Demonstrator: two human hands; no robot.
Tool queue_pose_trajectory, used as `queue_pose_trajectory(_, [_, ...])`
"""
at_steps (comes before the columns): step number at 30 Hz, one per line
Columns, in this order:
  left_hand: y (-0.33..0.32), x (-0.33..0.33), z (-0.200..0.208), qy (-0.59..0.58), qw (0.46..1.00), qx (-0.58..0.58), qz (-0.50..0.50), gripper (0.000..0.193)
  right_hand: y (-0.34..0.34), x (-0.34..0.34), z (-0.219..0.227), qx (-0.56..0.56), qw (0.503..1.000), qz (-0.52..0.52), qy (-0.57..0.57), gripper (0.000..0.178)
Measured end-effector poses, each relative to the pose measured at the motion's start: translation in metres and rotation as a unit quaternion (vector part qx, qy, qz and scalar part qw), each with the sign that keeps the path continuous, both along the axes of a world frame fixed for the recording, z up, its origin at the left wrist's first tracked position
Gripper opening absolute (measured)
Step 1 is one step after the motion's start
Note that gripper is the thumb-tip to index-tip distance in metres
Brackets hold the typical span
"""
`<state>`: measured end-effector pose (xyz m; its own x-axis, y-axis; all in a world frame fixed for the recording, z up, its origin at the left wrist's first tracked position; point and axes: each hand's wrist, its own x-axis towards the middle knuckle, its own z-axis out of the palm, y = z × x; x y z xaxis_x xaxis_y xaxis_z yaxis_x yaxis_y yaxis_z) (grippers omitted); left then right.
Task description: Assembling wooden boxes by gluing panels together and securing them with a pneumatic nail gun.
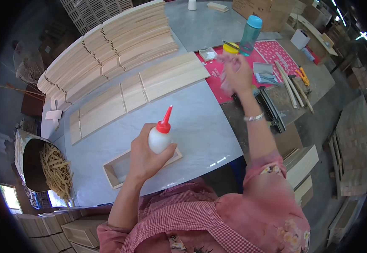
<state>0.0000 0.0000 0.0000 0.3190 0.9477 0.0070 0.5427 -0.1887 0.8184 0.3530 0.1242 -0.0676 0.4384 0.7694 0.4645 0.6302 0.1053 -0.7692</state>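
Left hand [144, 155]: wrapped around the white squeeze bottle [158, 141], red nozzle pointing up and slightly to the right.
Right hand [237, 75]: raised over the pink mat [215, 89], near the small white tray [209, 55]; blurred, so whether it holds anything cannot be told.
Wooden frame [109, 177]: on the table [200, 122] near its front edge, below the left hand and bottle; partly hidden by them.
Laid-out panels [173, 78]: flat in a row behind the frame, narrow gaps between some.
Stacked panels [139, 36]: high piles at the rear left of the table.
Completed, as judged: frame sides appear joined at the visible corners.
Outstanding, as judged: the laid-out panels lie apart from the frame; the stacks suggest many units remain.
Not determinable: whether any bottle contents have been applied to the frame or panels.
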Motion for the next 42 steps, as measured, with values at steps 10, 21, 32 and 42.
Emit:
queue_pose_trajectory(10, [-0.030, -0.018, -0.013, -0.023, 1.000, 0.016, 0.008, 0.057, -0.015, 0.130, -0.055, -0.128, 0.975, -0.132, -0.123, 0.061])
queue_pose_trajectory(21, [-0.038, -0.049, -0.028, -0.208, 0.970, -0.101, 0.071, 0.061, -0.556, 0.435, 0.087, -0.427, 0.697, -0.540, -0.200, 0.067])
queue_pose_trajectory(32, [-0.040, -0.069, -0.029, -0.266, 0.952, -0.131, 0.071, 0.057, -0.434, 0.110, 0.225, -0.448, 0.584, -0.632, -0.243, 0.050])
queue_pose_trajectory(42, [-0.064, -0.072, -0.029, -0.389, 0.899, -0.165, 0.111, 0.046, -0.319, 0.110, 0.072, -0.074, 0.935, -0.242, -0.248, 0.034])
